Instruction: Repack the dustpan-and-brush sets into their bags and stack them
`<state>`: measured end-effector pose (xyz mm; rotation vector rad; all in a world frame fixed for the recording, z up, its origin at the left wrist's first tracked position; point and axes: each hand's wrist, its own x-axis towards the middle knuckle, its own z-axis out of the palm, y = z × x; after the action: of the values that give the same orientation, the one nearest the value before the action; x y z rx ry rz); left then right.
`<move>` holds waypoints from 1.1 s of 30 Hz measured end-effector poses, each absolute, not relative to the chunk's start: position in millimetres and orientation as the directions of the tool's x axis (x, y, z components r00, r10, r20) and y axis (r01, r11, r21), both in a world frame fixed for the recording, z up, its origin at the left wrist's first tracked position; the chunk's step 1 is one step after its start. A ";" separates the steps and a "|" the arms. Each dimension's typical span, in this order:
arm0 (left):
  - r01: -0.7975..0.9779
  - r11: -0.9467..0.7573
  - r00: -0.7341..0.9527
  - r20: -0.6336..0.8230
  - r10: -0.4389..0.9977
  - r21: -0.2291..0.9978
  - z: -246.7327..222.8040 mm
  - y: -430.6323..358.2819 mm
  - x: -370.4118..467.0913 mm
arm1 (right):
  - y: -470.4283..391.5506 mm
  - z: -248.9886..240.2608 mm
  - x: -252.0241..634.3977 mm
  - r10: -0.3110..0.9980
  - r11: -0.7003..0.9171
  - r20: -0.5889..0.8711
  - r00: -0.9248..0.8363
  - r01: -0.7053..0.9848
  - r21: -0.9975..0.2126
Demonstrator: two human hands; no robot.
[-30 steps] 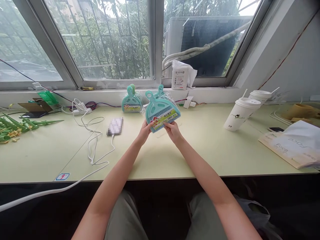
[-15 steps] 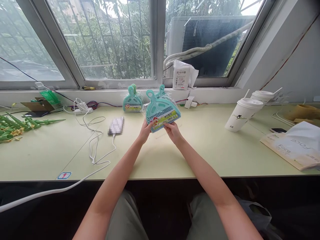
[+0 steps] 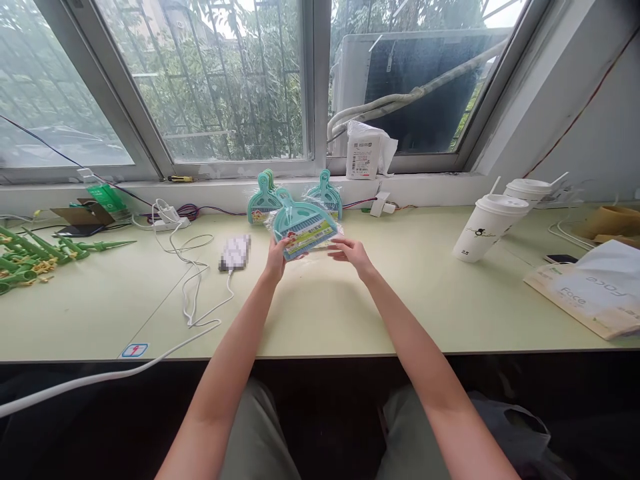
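A teal mini dustpan-and-brush set [image 3: 302,227] in clear wrap, with a coloured label, is held tilted over the pale green desk [image 3: 350,300]. My left hand [image 3: 275,258] grips its lower left corner. My right hand [image 3: 350,252] hovers just right of the set with fingers spread, holding nothing. Behind it, a stack of the same teal sets [image 3: 262,199] leans against the wall under the window sill. One more wrapped set [image 3: 326,197] stands to the right of that stack.
Two lidded paper cups [image 3: 483,225] with straws stand at the right, near a paper bag [image 3: 590,290]. A white cable [image 3: 193,293] and a blurred small device [image 3: 235,252] lie left of centre. Green plastic parts [image 3: 35,253] sit far left. A white packet [image 3: 364,151] rests on the window sill.
My right hand has let go of the set and opened. My left hand has carried the set to the left and tilted it flatter.
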<state>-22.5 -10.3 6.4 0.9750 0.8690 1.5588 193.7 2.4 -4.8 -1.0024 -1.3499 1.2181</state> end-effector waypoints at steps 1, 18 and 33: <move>-0.401 -0.189 -0.150 0.139 0.979 0.896 6.1 -8.0 -27.4 | 2.2 -5.2 196.3 0.964 0.262 0.258 -0.059 0.087 -0.961; -0.212 0.117 0.246 -0.063 0.967 0.970 -4.3 -10.5 -41.7 | 8.4 -14.0 203.6 0.755 0.634 0.655 -0.026 0.284 -0.719; -0.054 -0.128 0.395 0.139 0.908 0.990 10.3 -31.2 -25.6 | 26.2 -24.8 212.5 0.986 0.166 0.163 0.032 -0.266 -0.950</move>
<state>-25.6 -31.2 10.3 1.4536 0.8146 1.0068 212.5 26.2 -24.8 -0.8945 -1.0764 1.1965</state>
